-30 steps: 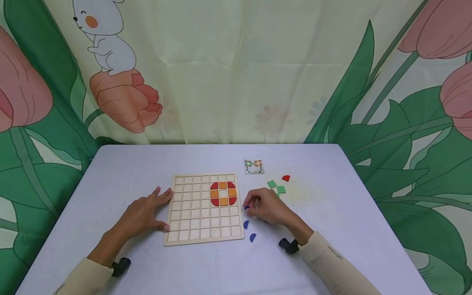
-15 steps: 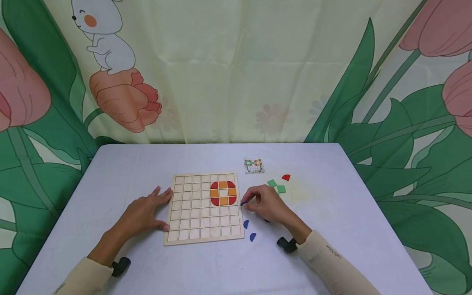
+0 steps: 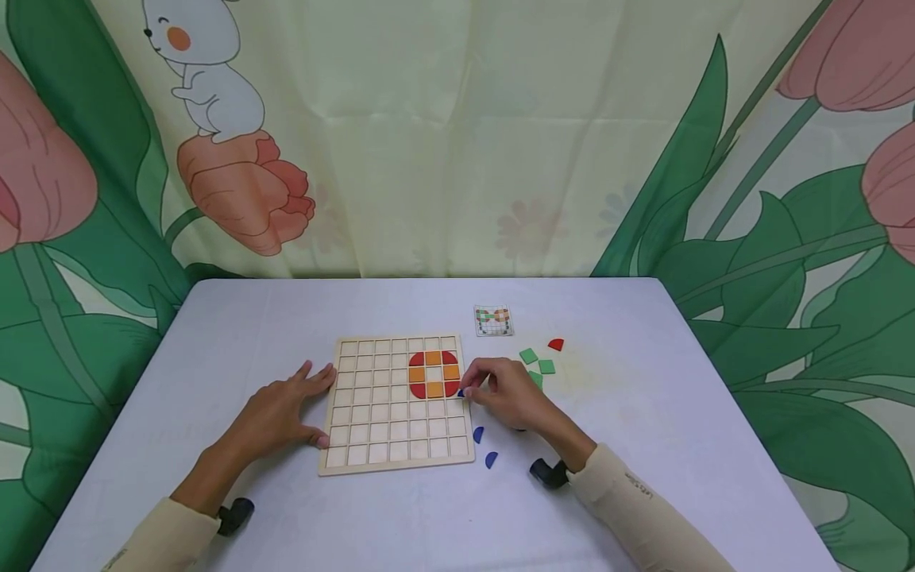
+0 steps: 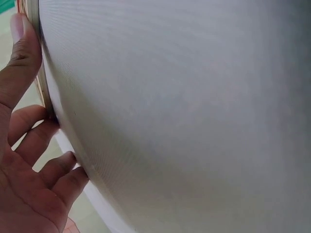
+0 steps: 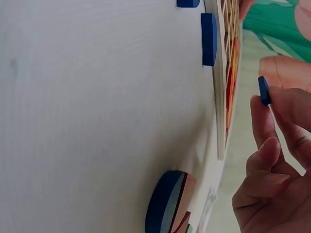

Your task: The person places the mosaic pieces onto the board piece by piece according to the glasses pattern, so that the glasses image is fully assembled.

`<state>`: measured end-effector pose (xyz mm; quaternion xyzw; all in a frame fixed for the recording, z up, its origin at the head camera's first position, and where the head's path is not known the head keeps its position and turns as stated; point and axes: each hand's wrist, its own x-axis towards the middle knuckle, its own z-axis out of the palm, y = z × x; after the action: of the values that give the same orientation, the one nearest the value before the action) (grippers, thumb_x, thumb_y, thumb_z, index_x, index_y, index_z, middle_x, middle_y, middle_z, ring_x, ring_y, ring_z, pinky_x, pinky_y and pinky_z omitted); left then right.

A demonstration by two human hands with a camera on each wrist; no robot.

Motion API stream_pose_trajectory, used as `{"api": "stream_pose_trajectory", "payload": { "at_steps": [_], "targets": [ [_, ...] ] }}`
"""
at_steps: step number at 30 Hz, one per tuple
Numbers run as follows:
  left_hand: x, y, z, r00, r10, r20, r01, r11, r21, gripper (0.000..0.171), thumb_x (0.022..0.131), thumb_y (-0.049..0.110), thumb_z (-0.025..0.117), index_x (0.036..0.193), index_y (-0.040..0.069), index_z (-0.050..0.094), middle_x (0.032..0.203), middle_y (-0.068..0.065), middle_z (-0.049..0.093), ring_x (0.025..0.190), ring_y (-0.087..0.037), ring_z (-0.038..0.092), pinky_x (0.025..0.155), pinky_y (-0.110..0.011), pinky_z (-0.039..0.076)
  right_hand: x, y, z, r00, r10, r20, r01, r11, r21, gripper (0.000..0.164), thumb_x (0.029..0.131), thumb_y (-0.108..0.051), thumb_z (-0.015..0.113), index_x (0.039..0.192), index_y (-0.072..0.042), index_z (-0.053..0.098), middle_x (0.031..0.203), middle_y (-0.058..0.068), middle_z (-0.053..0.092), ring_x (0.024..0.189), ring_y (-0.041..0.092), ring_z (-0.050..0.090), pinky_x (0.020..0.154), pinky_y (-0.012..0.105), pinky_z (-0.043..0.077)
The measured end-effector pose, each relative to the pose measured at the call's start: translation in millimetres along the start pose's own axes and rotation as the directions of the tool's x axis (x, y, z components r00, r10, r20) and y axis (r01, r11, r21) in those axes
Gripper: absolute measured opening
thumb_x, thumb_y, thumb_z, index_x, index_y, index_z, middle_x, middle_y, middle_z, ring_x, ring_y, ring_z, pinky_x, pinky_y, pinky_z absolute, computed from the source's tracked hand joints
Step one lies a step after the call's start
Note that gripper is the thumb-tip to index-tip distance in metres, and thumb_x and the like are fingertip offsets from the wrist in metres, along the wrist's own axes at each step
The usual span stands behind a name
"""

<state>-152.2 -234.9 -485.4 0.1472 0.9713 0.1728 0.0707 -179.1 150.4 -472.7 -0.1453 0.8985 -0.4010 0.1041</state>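
Note:
A wooden grid board (image 3: 379, 433) lies flat on the table. In its upper right, red quarter-round and orange square tiles (image 3: 434, 358) form a ring. My left hand (image 3: 282, 413) rests at the board's left edge, thumb and fingers spread along it; the left wrist view shows the thumb against the rim. Between thumb and index finger, my right hand (image 3: 511, 393) pinches a small blue half-round tile (image 5: 264, 91) above the board's right edge, beside the lower red tile. Two blue half-round tiles (image 3: 478, 434) lie right of the board; another shows partly below the right hand.
Green square tiles (image 3: 546, 366) and a red quarter-round tile (image 3: 556, 344) lie beyond my right hand. A small printed pattern card (image 3: 493, 321) sits behind the board. A printed curtain (image 3: 457, 159) hangs past the table's far edge.
My right hand has moved left with the blue half-round tile, from beside the board to over its right edge. The left hand and board have stayed in place.

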Motion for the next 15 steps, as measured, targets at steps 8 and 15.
{"api": "stream_pose_trajectory", "payload": {
  "at_steps": [8,15],
  "targets": [
    [-0.2,2.4,-2.7,1.0,-0.006,0.01,0.005,1.0,0.004,0.121,0.057,0.047,0.1,0.16,0.013,0.048,0.162,-0.035,0.039,0.129,-0.065,0.057,0.098,-0.071,0.051,1,-2,12,0.996,0.078,-0.049,-0.079,0.997,-0.021,0.01,0.093,-0.018,0.084,0.091,-0.026,0.078,0.082,-0.01,0.069,0.077,0.017,0.054,0.066,0.026,0.04],
    [0.0,2.7,-2.3,1.0,-0.005,0.008,0.005,1.0,0.005,0.121,0.056,0.046,0.101,0.16,0.012,0.048,0.162,-0.035,0.04,0.132,-0.065,0.055,0.099,-0.071,0.051,1,-10,17,0.992,0.113,-0.047,-0.116,0.991,-0.071,0.01,0.093,-0.017,0.084,0.089,-0.024,0.077,0.08,-0.008,0.068,0.082,0.014,0.059,0.071,0.029,0.047]
  ]
}}
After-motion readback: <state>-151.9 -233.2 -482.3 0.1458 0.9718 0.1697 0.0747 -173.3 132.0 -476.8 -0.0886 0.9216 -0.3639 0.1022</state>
